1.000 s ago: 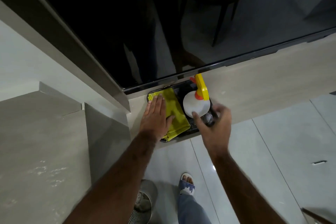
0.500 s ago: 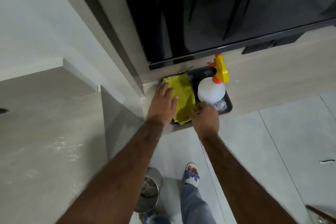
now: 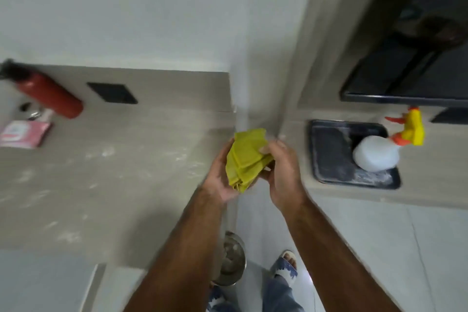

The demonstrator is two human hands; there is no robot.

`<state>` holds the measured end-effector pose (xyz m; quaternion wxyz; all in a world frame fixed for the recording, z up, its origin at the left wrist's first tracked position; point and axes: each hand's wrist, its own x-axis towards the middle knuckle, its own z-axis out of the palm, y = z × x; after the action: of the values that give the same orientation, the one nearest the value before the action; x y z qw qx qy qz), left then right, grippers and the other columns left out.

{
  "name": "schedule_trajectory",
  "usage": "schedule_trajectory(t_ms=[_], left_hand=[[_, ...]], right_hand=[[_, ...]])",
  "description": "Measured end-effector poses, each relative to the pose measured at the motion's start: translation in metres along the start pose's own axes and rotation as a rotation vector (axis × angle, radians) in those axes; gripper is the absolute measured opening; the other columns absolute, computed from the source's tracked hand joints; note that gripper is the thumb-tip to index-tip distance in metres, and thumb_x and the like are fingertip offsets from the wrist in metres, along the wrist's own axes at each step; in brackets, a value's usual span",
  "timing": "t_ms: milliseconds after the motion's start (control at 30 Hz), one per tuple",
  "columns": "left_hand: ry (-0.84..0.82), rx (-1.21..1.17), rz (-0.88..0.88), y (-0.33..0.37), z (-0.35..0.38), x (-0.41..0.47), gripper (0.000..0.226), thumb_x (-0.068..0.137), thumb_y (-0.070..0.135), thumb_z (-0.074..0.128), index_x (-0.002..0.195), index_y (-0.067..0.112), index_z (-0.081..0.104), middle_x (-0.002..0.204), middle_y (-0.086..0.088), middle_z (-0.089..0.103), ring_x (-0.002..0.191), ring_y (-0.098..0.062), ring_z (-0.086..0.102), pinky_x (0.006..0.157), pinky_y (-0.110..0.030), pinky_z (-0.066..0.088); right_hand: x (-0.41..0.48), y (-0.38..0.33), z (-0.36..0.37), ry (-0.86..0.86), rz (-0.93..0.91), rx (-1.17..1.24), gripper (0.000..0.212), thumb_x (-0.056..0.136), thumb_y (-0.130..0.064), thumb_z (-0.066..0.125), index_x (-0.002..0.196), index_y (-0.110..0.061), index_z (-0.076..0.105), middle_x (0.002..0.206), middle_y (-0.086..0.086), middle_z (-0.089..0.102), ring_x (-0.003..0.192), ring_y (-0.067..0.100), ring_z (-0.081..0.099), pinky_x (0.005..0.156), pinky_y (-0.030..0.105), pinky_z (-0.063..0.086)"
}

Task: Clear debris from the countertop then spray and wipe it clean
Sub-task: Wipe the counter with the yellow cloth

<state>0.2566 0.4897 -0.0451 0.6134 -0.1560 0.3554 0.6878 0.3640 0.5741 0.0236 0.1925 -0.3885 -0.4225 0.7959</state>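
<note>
A folded yellow cloth [image 3: 247, 159] is held up between both hands above the right edge of the grey countertop [image 3: 114, 164]. My left hand [image 3: 219, 180] cups it from below and my right hand [image 3: 283, 175] pinches its right side. Pale dusty smears lie across the countertop. A white spray bottle [image 3: 374, 156] with a yellow and orange trigger stands in a black tray [image 3: 329, 154] on the lower ledge to the right, apart from both hands.
A red bottle [image 3: 50, 97] and a pink packet [image 3: 24, 133] sit at the countertop's far left, with a black square plate [image 3: 112, 92] behind them. A metal bin [image 3: 231, 258] stands on the floor by my sandalled foot [image 3: 285, 267]. A dark screen [image 3: 410, 58] hangs above the tray.
The yellow cloth has been lifted out of the black tray and is now held in both hands. My view has swung left, bringing the countertop into sight. The spray bottle stays in the tray.
</note>
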Motion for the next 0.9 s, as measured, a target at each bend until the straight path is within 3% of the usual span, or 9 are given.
schedule_trajectory(t_ms=[67, 167, 267, 433, 533, 600, 667, 767, 900], left_hand=[[0.068, -0.092, 0.214, 0.020, -0.041, -0.041, 0.052, 0.101, 0.042, 0.050, 0.129, 0.002, 0.067, 0.121, -0.022, 0.072, 0.108, -0.035, 0.072, 0.086, -0.045, 0.061], [0.254, -0.072, 0.463, 0.050, -0.109, -0.115, 0.045, 0.101, 0.024, 0.051, 0.139, 0.000, 0.056, 0.133, -0.026, 0.063, 0.121, -0.039, 0.064, 0.103, -0.057, 0.051], [0.443, 0.003, 0.682, 0.068, -0.184, -0.192, 0.036, 0.098, 0.009, 0.057, 0.133, 0.004, 0.061, 0.126, -0.023, 0.068, 0.106, -0.036, 0.069, 0.096, -0.054, 0.055], [0.799, 0.167, 0.782, 0.083, -0.278, -0.268, 0.024, 0.092, 0.000, 0.066, 0.115, 0.005, 0.063, 0.097, -0.024, 0.067, 0.086, -0.039, 0.058, 0.069, -0.046, 0.049], [0.961, 0.367, 0.788, 0.090, -0.318, -0.273, 0.029, 0.088, -0.003, 0.068, 0.115, 0.007, 0.063, 0.103, -0.018, 0.071, 0.100, -0.037, 0.066, 0.088, -0.050, 0.054], [1.331, 0.740, 0.766, 0.089, -0.338, -0.267, 0.044, 0.083, 0.001, 0.070, 0.125, 0.007, 0.061, 0.120, -0.017, 0.067, 0.115, -0.035, 0.061, 0.107, -0.042, 0.048], [1.536, 1.030, 0.821, 0.081, -0.336, -0.252, 0.057, 0.086, 0.010, 0.067, 0.140, 0.002, 0.049, 0.144, -0.020, 0.050, 0.137, -0.031, 0.040, 0.123, -0.026, 0.021], [1.433, 1.422, 0.696, 0.055, -0.310, -0.202, 0.079, 0.094, 0.050, 0.046, 0.151, -0.003, 0.035, 0.159, -0.025, 0.034, 0.150, -0.039, 0.027, 0.127, -0.042, 0.015], [1.504, 1.426, 0.538, 0.039, -0.309, -0.165, 0.097, 0.093, 0.070, 0.033, 0.158, -0.001, 0.019, 0.168, -0.020, 0.013, 0.157, -0.035, 0.009, 0.126, -0.054, 0.010]], right_hand=[[-0.012, 0.026, 0.043, -0.106, 0.063, -0.101, 0.010, 0.068, -0.019, 0.060, 0.065, -0.023, 0.051, 0.068, 0.002, 0.053, 0.062, 0.017, 0.059, 0.053, 0.028, 0.053], [-0.027, 0.070, 0.106, -0.230, 0.158, -0.224, 0.017, 0.068, -0.021, 0.060, 0.064, -0.023, 0.044, 0.066, 0.001, 0.045, 0.066, 0.020, 0.052, 0.055, 0.028, 0.049], [-0.045, 0.123, 0.166, -0.332, 0.233, -0.391, 0.021, 0.071, -0.019, 0.063, 0.065, -0.023, 0.043, 0.069, 0.007, 0.044, 0.071, 0.023, 0.051, 0.061, 0.036, 0.051], [-0.061, 0.210, 0.230, -0.427, 0.252, -0.657, 0.027, 0.089, -0.004, 0.066, 0.073, -0.018, 0.049, 0.076, 0.008, 0.048, 0.077, 0.024, 0.056, 0.065, 0.045, 0.065], [-0.063, 0.243, 0.251, -0.455, 0.278, -0.709, 0.016, 0.090, -0.003, 0.071, 0.083, -0.012, 0.059, 0.080, 0.008, 0.058, 0.073, 0.022, 0.065, 0.066, 0.042, 0.067], [-0.054, 0.253, 0.256, -0.491, 0.027, -0.998, 0.013, 0.091, -0.017, 0.077, 0.093, -0.009, 0.066, 0.087, 0.009, 0.067, 0.076, 0.020, 0.067, 0.073, 0.042, 0.066], [-0.036, 0.254, 0.255, -0.505, -0.341, -1.347, 0.029, 0.094, -0.034, 0.074, 0.108, -0.010, 0.069, 0.101, 0.008, 0.070, 0.095, 0.025, 0.064, 0.087, 0.041, 0.056], [0.001, 0.251, 0.256, -0.455, -0.574, -1.500, 0.040, 0.100, -0.039, 0.061, 0.129, -0.011, 0.064, 0.135, 0.014, 0.062, 0.131, 0.032, 0.051, 0.114, 0.044, 0.043], [0.043, 0.260, 0.262, -0.401, -0.623, -1.635, 0.061, 0.107, -0.050, 0.045, 0.156, -0.015, 0.041, 0.169, 0.016, 0.030, 0.159, 0.035, 0.021, 0.132, 0.050, 0.018]])
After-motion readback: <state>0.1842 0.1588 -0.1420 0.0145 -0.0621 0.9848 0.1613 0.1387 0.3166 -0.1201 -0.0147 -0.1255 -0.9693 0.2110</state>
